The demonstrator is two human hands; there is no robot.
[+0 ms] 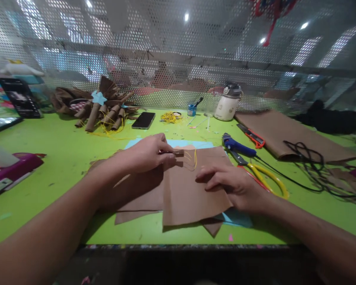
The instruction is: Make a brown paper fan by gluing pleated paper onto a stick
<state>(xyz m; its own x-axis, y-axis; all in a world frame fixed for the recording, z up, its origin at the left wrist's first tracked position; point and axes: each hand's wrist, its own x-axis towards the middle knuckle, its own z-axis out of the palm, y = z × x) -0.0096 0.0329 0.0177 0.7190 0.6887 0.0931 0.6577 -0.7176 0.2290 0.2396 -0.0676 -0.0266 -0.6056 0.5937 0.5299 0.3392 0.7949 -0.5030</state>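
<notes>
Between thumb and fingers, my left hand (150,155) pinches a small dark brown strip (178,152), perhaps folded paper, above the stacked sheets. Loose yellow string (195,158) curves beside its tip. My right hand (231,184) lies with fingers apart on the right part of a brown paper sheet (192,194), holding nothing. More brown paper (139,194) lies underneath, to the left. Light blue paper (235,217) shows from below the stack. Just beyond my right hand are yellow-handled scissors (268,178) and a blue glue gun (240,146).
An orange cutter knife (252,135) lies near a large folded brown paper (284,132). Black cable (302,184) trails at right. Farther back are a phone (144,120), yellow string bundle (171,117), white bottle (226,105) and paper rolls (106,116). A purple power strip (17,168) lies left.
</notes>
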